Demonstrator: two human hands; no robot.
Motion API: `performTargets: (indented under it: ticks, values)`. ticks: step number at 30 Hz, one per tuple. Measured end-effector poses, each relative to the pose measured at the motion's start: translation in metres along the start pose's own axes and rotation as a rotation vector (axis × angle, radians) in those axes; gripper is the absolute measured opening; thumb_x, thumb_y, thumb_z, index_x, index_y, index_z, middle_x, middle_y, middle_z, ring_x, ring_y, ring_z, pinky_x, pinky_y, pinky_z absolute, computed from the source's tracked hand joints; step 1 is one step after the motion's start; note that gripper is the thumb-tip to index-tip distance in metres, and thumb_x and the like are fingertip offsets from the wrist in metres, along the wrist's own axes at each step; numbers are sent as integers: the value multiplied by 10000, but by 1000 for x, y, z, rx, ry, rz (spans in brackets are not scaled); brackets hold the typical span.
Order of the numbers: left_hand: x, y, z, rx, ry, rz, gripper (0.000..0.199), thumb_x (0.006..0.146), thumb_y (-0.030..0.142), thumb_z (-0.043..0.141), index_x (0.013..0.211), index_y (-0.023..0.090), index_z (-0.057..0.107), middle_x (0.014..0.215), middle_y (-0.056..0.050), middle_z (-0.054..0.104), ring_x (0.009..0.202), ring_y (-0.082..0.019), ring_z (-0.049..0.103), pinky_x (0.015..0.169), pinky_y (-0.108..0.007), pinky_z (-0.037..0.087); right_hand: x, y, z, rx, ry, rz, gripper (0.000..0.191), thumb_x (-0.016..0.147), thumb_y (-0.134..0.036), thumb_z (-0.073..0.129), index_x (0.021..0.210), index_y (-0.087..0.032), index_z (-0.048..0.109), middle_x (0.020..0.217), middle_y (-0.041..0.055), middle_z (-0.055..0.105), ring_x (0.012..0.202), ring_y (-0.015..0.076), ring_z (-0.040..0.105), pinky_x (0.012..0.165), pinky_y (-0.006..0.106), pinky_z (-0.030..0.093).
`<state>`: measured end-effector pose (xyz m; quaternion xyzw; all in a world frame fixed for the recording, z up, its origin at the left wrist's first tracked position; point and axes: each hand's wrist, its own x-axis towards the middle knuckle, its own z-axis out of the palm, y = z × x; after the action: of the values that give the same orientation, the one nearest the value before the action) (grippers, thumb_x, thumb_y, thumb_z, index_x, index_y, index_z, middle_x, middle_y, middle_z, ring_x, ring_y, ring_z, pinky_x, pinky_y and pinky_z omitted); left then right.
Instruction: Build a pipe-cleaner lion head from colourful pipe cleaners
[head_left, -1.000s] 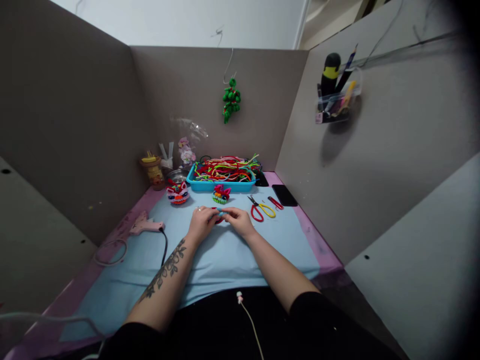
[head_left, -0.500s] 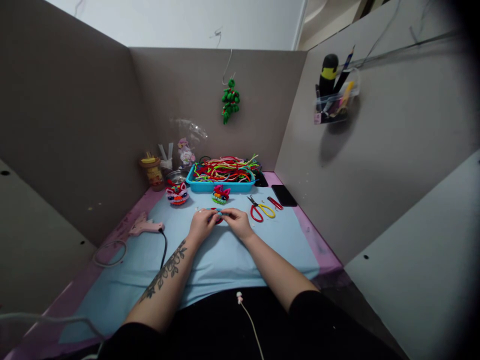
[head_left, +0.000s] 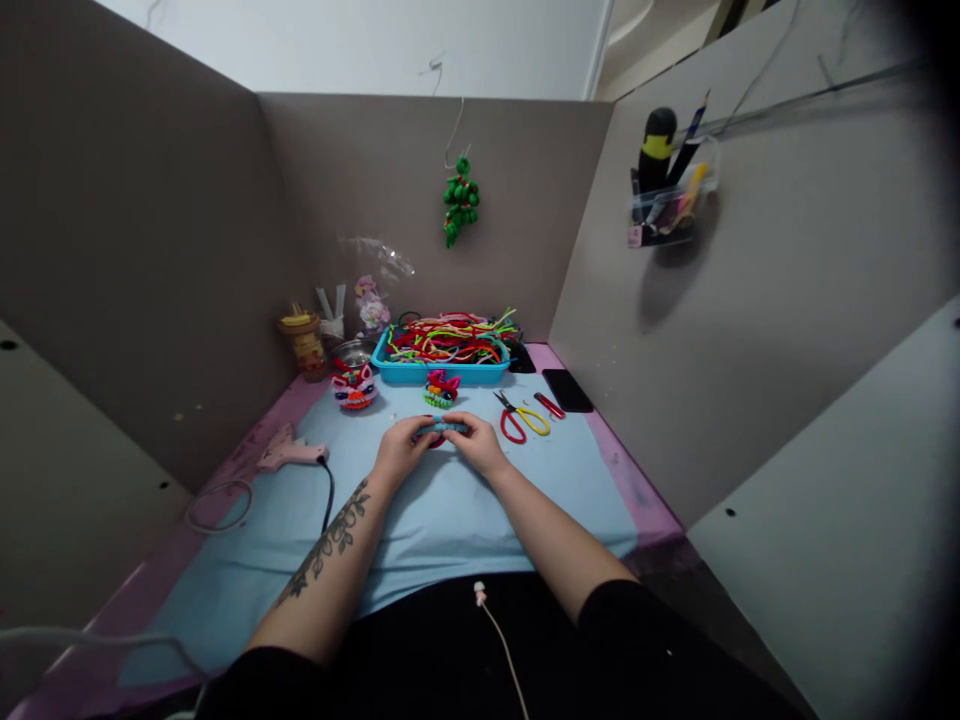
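Note:
Both my hands are closed on a small light-blue and red fuzzy piece [head_left: 441, 427], seemingly pipe cleaner work, held just above the cloth. My left hand [head_left: 397, 452] grips its left end and my right hand [head_left: 481, 446] pinches the right end. Part of the red portion is hidden by the fingers. Just beyond the hands sits a small pink, orange and green animal head [head_left: 441, 390]. A larger white, red and orange animal head [head_left: 354, 388] stands to the left of it.
Behind lies a blue tray [head_left: 442, 374] heaped with coloured pipe cleaners [head_left: 454, 338]. To the right are scissors [head_left: 523, 418] with red and yellow handles, a red-handled tool [head_left: 550, 405] and a phone [head_left: 568, 391]. A pink glue gun [head_left: 291, 451] lies left; grey partitions [head_left: 420, 200] enclose the table.
My fingers have spread a little apart along the piece, so more of its light-blue part shows between them. Nothing else on the table has moved.

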<state>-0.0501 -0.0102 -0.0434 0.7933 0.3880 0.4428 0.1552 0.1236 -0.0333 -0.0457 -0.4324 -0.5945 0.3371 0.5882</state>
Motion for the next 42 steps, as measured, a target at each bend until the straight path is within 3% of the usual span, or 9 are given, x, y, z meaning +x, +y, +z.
performTargets:
  ticks: [5,10,14,17,24,31,34,37,42]
  values:
    - [2,1,-4,-17,-7,-45,230,786,277,600,992,193,657,923,-54,705,781,-178,632,732,-297,489,1,-1,-3,-121,62,9,162,711,-260,624,832,-171,686,812,37,684,744,175,610,710,291,478]
    - [4,4,-13,-37,-29,-106,181,765,293,594,884,182,673,777,-31,694,650,-153,584,640,-271,466,1,4,-3,-167,-26,-33,199,718,-248,614,898,-188,672,888,38,682,817,180,615,761,302,483]
    - [4,-5,-18,28,25,-129,286,746,255,598,1025,196,627,898,-51,688,838,-200,612,798,-338,462,2,8,-3,-240,-5,-76,150,719,-262,618,841,-197,678,869,38,672,836,189,602,818,342,479]
    - [1,-20,-20,258,108,-271,451,701,208,620,1147,193,554,1074,-112,645,1025,-270,565,905,-429,407,1,9,-5,-219,27,-74,138,735,-292,600,825,-208,663,819,21,656,786,183,584,790,362,495]
    - [-7,-35,-7,503,-73,-307,271,761,331,585,922,127,662,1036,-205,614,1098,-352,503,958,-500,340,-4,4,6,-285,-209,-176,76,714,-199,593,777,-206,635,850,24,650,846,190,589,805,345,463]
    - [4,-31,5,188,41,-321,140,719,233,601,831,171,660,1001,-124,636,1064,-286,543,954,-464,364,-1,4,3,-305,-159,-148,87,680,-157,576,744,-199,618,833,22,635,823,186,582,787,312,452]
    - [7,-22,6,-133,35,-393,163,737,315,592,779,162,629,798,-65,656,798,-207,609,757,-341,460,-1,4,1,-296,-143,-145,113,669,-134,560,741,-204,612,821,14,637,814,184,579,803,321,455]
    - [9,-12,8,-437,17,-522,307,709,459,625,705,154,587,586,-4,593,523,-127,524,520,-239,401,-1,5,1,-280,-159,-162,147,656,-103,547,730,-213,610,829,16,646,841,193,583,840,351,454]
    - [16,-4,12,-748,79,-709,458,627,586,668,638,156,508,520,20,548,472,-95,508,471,-209,384,-1,7,0,-266,-160,-172,178,655,-84,515,719,-216,616,827,9,640,858,204,588,846,406,460]
